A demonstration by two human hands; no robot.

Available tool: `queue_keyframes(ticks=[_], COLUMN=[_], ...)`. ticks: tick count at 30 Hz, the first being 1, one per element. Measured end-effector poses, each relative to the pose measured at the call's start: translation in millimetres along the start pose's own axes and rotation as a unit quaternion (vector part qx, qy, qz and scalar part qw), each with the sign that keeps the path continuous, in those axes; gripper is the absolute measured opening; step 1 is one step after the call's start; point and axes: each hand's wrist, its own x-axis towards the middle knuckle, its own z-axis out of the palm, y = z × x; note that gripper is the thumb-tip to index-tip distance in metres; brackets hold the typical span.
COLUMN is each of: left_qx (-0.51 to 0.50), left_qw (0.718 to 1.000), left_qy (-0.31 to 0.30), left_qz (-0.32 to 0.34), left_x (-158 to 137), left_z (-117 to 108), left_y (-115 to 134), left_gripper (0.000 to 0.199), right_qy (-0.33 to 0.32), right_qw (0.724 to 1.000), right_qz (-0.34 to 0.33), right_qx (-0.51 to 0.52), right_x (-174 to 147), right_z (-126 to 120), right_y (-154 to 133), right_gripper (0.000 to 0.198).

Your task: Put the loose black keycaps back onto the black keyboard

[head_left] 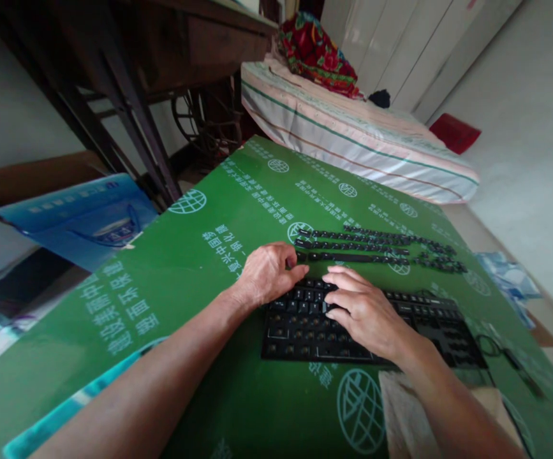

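Note:
A black keyboard (305,349) lies on the green table. Its upper left rows carry keycaps, while the lower left rows show bare key sockets. My right hand (365,312) reaches over the middle of it, thumb and index finger on either side of a keycap (324,306) at the end of a filled row. The other fingers of that hand are stretched out. At the keyboard's upper left edge is my left hand (271,273), its fingers curled in towards the thumb; whatever they may hold is hidden. Loose black keycaps (347,245) lie in rows just behind the keyboard.
Printed green sheeting covers the table (238,255). A cable (515,360) lies right of the keyboard, and a beige cloth (407,414) is under my right forearm. Beyond stand a bed (353,140) and a dark wooden sewing table (199,38). A blue box (80,220) is at left.

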Motion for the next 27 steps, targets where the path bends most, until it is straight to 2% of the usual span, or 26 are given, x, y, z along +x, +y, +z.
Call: queue_keyframes(ticks=[7,21,27], left_qx=[0.003,0.095,0.121], left_qw=[1.0,0.989,0.984], left_qy=[-0.008,-0.114,-0.129], left_qz=[-0.005,-0.009,-0.013], left_x=[0,-1,-5], left_z=[-3,-4,-4], left_y=[2,12,24], left_gripper=[0.022,0.05,0.061], right_qy=[0.009,0.021,0.026], right_qw=[1.0,0.999,0.999], right_qz=[-0.015,-0.014,-0.013], right_qx=[-0.012,-0.035,-0.031], right_x=[-1,-1,-3], right_z=[4,5,5], right_y=[-3,-6,-7], right_gripper=[0.01,0.017,0.02])
